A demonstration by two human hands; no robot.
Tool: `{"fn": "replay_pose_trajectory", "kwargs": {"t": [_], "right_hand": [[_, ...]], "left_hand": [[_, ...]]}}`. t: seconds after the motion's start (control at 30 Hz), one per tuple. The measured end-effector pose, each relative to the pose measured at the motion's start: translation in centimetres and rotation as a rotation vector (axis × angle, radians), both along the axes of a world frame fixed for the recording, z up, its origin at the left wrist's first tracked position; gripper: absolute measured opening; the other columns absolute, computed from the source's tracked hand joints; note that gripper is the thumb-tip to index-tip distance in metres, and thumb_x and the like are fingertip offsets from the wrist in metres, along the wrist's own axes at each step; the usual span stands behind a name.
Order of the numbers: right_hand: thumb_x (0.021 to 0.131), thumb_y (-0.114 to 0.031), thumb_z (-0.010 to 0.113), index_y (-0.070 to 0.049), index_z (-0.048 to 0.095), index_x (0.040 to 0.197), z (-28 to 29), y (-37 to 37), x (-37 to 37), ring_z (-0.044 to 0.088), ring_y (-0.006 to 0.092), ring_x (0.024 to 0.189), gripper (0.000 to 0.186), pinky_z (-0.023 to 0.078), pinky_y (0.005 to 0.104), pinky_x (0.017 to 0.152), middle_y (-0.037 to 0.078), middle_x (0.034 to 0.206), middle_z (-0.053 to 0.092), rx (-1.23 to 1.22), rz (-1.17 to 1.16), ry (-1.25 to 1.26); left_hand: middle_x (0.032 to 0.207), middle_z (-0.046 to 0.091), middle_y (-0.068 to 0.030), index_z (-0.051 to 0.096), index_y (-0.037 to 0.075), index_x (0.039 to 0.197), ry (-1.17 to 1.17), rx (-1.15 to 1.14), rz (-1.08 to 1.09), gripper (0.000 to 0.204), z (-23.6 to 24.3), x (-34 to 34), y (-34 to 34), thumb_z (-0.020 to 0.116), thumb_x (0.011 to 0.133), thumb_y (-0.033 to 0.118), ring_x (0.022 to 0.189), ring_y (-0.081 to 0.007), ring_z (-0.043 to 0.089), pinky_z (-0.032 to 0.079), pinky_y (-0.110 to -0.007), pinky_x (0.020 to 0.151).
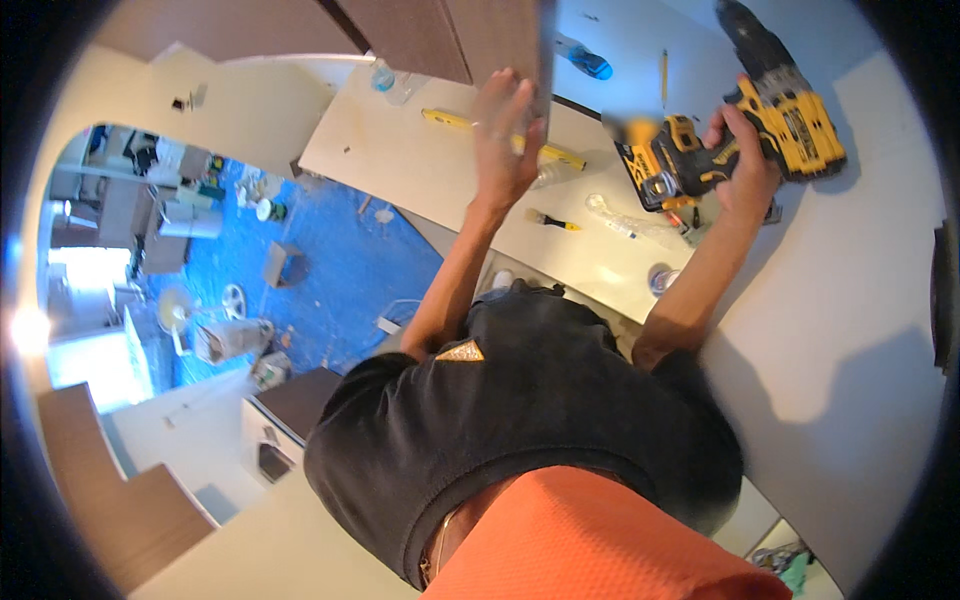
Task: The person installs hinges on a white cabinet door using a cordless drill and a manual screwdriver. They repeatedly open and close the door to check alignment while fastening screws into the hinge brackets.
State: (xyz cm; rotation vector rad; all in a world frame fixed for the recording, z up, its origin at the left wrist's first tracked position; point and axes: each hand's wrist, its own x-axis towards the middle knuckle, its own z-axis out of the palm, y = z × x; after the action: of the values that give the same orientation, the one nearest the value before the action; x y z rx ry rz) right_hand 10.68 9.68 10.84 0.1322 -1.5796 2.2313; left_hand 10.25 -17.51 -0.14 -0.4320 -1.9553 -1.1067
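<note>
My right hand point(748, 172) is wrapped round the grip of a yellow and black cordless drill point(800, 125), raised at the upper right. The drill's dark chuck points up and away, and its battery end faces left. My left hand point(505, 150) is lifted with its fingers stretched upward, slightly smeared by motion. Its fingertips lie against or just in front of the lower edge of a brown cabinet panel point(500, 45); whether they touch I cannot tell. Below and behind the left hand, a yellow spirit level point(562, 156) lies on the pale counter point(590, 240).
On the counter are a paintbrush point(552, 220), a clear plastic bag point(625, 220), a small round can point(662, 280) and a clear bottle point(392, 82). A pencil point(664, 80) and a blue-black tool point(585, 62) lie farther back. Blue sheeting point(340, 260) covers the floor at left, with boxes and a fan.
</note>
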Motion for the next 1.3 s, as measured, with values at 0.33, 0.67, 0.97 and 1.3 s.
{"fn": "replay_pose_trajectory", "kwargs": {"t": [0.33, 0.67, 0.97, 1.3], "right_hand": [[0.088, -0.001, 0.066, 0.001, 0.055, 0.133, 4.5, 0.2, -0.7, 0.053, 0.0168, 0.066, 0.046, 0.046, 0.0300, 0.064, 0.009, 0.081, 0.060, 0.098, -0.135, 0.131], [0.083, 0.000, 0.072, 0.003, 0.061, 0.095, 5.9, 1.0, -8.0, 0.060, 0.0178, 0.065, 0.017, 0.052, 0.0317, 0.059, 0.010, 0.079, 0.066, 0.129, -0.344, 0.300], [0.084, 0.003, 0.067, 0.003, 0.054, 0.105, 1.7, 2.6, -16.3, 0.064, 0.0183, 0.067, 0.026, 0.057, 0.0295, 0.061, 0.012, 0.086, 0.066, 0.287, -0.468, 0.399], [0.082, 0.008, 0.061, -0.002, 0.051, 0.088, -1.1, 4.6, -21.4, 0.055, 0.0166, 0.052, 0.015, 0.047, 0.0278, 0.046, 0.010, 0.069, 0.061, 0.247, -0.406, 0.268]], "left_hand": [[0.159, 0.029, -0.0126, 0.040, 0.023, 0.147, 0.371, -0.094, 0.170, 0.076, -3.8, -8.1, 4.6, 0.074, 0.081, 0.009, 0.149, -0.0468, 0.018, 0.014, -0.069, 0.116], [0.162, 0.023, -0.0044, 0.039, 0.033, 0.148, 0.341, -0.114, 0.336, 0.077, -4.8, -10.1, 7.1, 0.076, 0.082, 0.018, 0.151, -0.0399, 0.013, 0.011, -0.068, 0.117], [0.163, 0.020, 0.0039, 0.036, 0.039, 0.149, 0.355, -0.086, 0.342, 0.084, -3.9, -10.1, 6.9, 0.073, 0.080, 0.008, 0.154, -0.0289, 0.008, 0.004, -0.055, 0.123], [0.162, 0.022, 0.0034, 0.036, 0.043, 0.148, 0.261, -0.215, 0.436, 0.087, -4.2, -9.9, 6.9, 0.077, 0.077, 0.012, 0.154, -0.0308, 0.008, 0.006, -0.061, 0.121]]}}
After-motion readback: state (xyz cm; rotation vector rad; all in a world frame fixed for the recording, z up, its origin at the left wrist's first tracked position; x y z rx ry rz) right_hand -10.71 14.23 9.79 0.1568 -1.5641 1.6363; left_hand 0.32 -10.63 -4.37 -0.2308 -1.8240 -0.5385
